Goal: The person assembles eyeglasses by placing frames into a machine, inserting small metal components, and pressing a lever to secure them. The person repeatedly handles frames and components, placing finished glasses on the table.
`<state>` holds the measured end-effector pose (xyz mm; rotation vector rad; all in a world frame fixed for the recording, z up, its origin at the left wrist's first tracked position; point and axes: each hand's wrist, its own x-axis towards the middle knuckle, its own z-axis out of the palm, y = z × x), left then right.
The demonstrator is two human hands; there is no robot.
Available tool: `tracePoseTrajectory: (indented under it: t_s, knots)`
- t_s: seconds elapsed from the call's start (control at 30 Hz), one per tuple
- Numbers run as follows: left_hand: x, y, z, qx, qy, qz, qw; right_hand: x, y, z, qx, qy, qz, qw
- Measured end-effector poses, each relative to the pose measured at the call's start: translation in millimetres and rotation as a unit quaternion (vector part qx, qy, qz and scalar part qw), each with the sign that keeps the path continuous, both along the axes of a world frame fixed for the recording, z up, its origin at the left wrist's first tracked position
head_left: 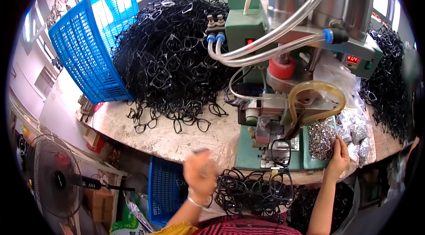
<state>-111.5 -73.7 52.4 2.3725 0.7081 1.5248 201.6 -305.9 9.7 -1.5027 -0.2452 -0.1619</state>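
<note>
My left hand [200,175] is over the front edge of the table, left of the machine. It is smeared by motion with its fingers curled, and a small dark thing shows at its fingertips. My right hand [338,155] is at the right rim of a green tray [306,157], fingertips pressed together over small metal parts [321,140]; what they pinch is too small to make out. Between my hands, a black eyeglass frame [290,153] sits at the metal fixture [268,135] of a green press [241,157]. Several black eyeglass frames [241,190] lie in front of me.
A big heap of black eyeglass frames [172,53] spills from a tipped blue basket [84,42]. Clear hoses [274,49] and a yellowish tube loop [343,98] hang around the press. Bags of parts [358,133] lie right of the tray. A fan [57,179] stands lower left.
</note>
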Motion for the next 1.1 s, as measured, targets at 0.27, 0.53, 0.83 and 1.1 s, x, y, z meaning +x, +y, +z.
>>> tracePoseTrajectory:
  t_s: [0.27, 0.53, 0.83, 1.1]
  knots:
    - [-42.9, 203.0, -28.7, -0.093, 0.135, 0.224, 0.961, -3.2, 50.1, 26.8, 0.01, -0.018, 0.081, 0.996]
    - [-27.8, 205.4, -65.5, -0.05, 0.238, 0.202, 0.949, -15.8, -0.2, 16.3, -0.152, -0.098, -0.01, 0.984]
    - [25.6, 134.7, -46.6, -0.315, 0.032, -0.113, 0.942, -60.6, 19.9, 83.0, -0.152, -0.141, 0.128, 0.97]
    - [42.8, 81.6, -40.3, -0.62, -0.239, -0.226, 0.712, -75.4, 92.6, 81.7, 0.054, -0.077, 0.209, 0.973]
